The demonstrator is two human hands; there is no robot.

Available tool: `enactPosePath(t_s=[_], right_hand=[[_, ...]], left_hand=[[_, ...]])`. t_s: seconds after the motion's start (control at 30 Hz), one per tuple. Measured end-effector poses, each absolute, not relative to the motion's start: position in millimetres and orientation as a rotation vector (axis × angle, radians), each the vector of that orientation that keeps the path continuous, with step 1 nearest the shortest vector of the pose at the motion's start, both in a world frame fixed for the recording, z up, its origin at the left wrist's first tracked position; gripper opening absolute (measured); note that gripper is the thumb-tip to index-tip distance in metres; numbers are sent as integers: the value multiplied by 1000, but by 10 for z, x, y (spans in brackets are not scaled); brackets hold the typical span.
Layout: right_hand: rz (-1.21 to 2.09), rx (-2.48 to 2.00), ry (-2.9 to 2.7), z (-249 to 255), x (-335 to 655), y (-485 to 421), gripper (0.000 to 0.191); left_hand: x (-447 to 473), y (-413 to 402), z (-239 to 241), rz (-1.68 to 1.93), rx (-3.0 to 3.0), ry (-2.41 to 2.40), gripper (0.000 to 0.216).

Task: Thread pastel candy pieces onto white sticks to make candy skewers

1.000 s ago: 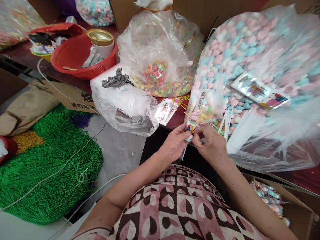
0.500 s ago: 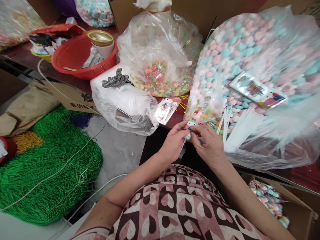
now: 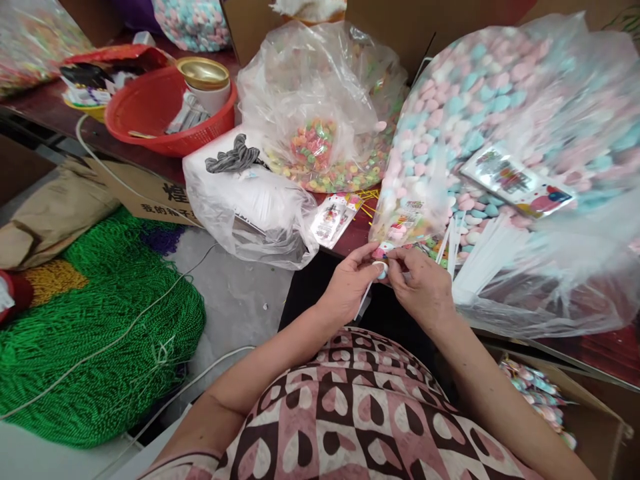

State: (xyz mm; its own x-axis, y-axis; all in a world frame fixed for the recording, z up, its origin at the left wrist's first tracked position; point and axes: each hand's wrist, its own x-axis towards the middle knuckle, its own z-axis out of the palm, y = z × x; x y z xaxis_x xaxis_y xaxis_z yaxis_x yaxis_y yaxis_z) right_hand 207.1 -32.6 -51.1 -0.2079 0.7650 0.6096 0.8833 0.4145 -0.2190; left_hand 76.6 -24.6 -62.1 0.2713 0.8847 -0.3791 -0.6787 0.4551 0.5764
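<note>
Both hands meet at the table's front edge over a filled clear candy bag with a printed front and sweets inside. My left hand is closed, pinching the bag's gathered lower end and a thin white stick that points down. A pale blue and white marshmallow shows between the thumbs. My right hand is closed too, its thumb and forefinger pinching at the same end of the bag. Exactly what lies between those fingertips is hidden. Just right of it is a bundle of white sticks.
A large bag of marshmallows fills the right, with a silver packet stack on it. Gummy rings in clear plastic stand mid-table. Left are a white plastic-wrapped pack and a red basket. A carton holds finished-looking candy packs.
My right fingers have shifted slightly right, opening a small gap to the left hand. More of the marshmallow and the white stick now shows.
</note>
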Motion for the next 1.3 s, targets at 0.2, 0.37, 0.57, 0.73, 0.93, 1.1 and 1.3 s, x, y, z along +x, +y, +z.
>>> enactPosePath(t_s=[0.2,0.37,0.57,0.73,0.93,1.1,1.3], right_hand=[[-243,-1360,-2058,-556,2055,-398,11],[-206,-1350,-2041,-581,2079,-431,11],[-150,-1408,-1984,-586,2042,-402,13],[161,-1469,-1815,-545,2043,-399,11],[294,-1486,-1668,-538,2084,-428,11],[71,-1440,-1813,-547,2063,-410,7],[3,-1373,-1898,-523,2052,-400,11]], left_hand=[[767,-241,-713,1122,431,760,41],[822,-234,-721,1121,467,799,37],[857,-189,-658,1176,390,813,28],[815,-155,-579,1127,237,724,29],[781,-165,-484,1073,153,644,27],[783,-188,-487,1082,142,650,26],[768,-217,-492,1094,150,659,26]])
